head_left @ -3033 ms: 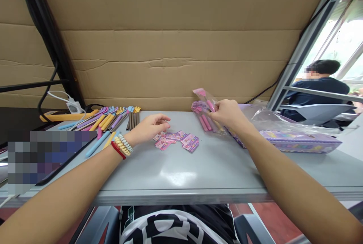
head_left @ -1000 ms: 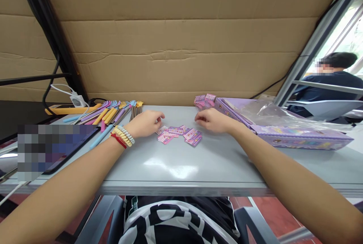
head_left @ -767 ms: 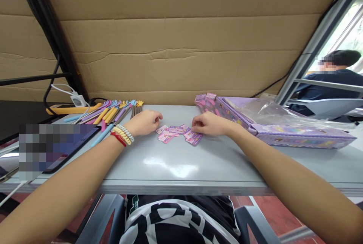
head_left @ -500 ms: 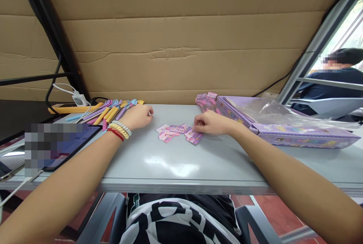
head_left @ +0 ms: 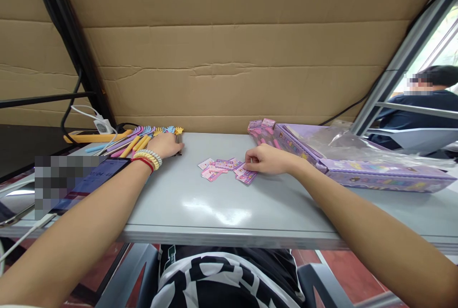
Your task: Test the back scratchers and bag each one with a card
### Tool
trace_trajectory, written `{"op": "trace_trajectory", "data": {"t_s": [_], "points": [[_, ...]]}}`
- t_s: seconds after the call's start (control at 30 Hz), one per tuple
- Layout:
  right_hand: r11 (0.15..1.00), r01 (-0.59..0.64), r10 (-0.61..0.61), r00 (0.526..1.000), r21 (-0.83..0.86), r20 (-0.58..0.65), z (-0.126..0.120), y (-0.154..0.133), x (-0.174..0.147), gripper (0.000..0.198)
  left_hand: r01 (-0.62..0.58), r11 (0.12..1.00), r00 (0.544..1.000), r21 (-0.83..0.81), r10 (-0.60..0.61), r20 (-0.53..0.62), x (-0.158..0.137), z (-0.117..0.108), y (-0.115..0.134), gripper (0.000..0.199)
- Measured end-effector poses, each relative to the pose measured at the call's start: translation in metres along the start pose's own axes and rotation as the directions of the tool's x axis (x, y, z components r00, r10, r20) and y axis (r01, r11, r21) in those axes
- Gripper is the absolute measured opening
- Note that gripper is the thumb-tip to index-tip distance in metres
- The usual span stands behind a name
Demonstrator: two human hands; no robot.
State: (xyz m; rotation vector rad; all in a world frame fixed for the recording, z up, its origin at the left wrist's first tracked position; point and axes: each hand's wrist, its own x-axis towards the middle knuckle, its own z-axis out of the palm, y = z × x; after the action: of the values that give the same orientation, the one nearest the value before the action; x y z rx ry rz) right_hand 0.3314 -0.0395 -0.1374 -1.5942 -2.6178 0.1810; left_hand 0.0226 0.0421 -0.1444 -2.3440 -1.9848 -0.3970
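My left hand (head_left: 165, 146), with beaded and red bands at the wrist, is closed around a brown pen with a yellow top (head_left: 179, 139) at the right end of a row. The row holds several colourful pens (head_left: 130, 145) with shaped tops, partly hidden behind that hand. Small pink and purple printed cards (head_left: 224, 165) lie in a loose, overlapping cluster mid-table. At the cluster's right edge, my right hand (head_left: 268, 159) has its fingers pinched together on a card, their tips partly hidden.
A purple printed box (head_left: 379, 174) with clear plastic wrap (head_left: 332, 138) lies at the right. Pink packaged pieces (head_left: 263, 129) stand beside it. A phone (head_left: 93, 181), a white charger (head_left: 103, 125) and cables are at the left. Cardboard (head_left: 229, 46) forms the back wall. Another person sits far right.
My left hand has moved a little left, and the brown pen now shows at its fingers. My right hand stays by the cards. The view has shifted slightly.
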Motion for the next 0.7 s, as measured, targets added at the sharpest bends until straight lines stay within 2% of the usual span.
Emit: {"op": "trace_trajectory", "data": {"t_s": [0.13, 0.23, 0.4, 0.7], "points": [[1.0, -0.002, 0.002, 1.0, 0.009, 0.007, 0.0, -0.001, 0.0, 0.022, 0.106, 0.987, 0.993, 0.118, -0.112, 0.044, -0.005, 0.0, 0.011, 0.047], [1.0, -0.016, 0.016, 1.0, 0.019, 0.001, 0.0, -0.002, 0.0, 0.024, 0.131, 0.975, 0.989, 0.177, -0.14, 0.038, -0.007, 0.003, 0.019, 0.051], [0.999, 0.01, -0.01, 1.0, 0.036, 0.026, 0.001, -0.001, -0.001, 0.028, 0.128, 0.95, 0.986, 0.286, -0.153, 0.068, -0.005, 0.01, 0.028, 0.046], [1.0, 0.014, -0.015, 0.999, 0.027, 0.033, 0.002, -0.003, 0.0, 0.027, 0.072, 0.931, 0.99, 0.357, -0.11, 0.088, -0.005, 0.012, 0.033, 0.042]]}}
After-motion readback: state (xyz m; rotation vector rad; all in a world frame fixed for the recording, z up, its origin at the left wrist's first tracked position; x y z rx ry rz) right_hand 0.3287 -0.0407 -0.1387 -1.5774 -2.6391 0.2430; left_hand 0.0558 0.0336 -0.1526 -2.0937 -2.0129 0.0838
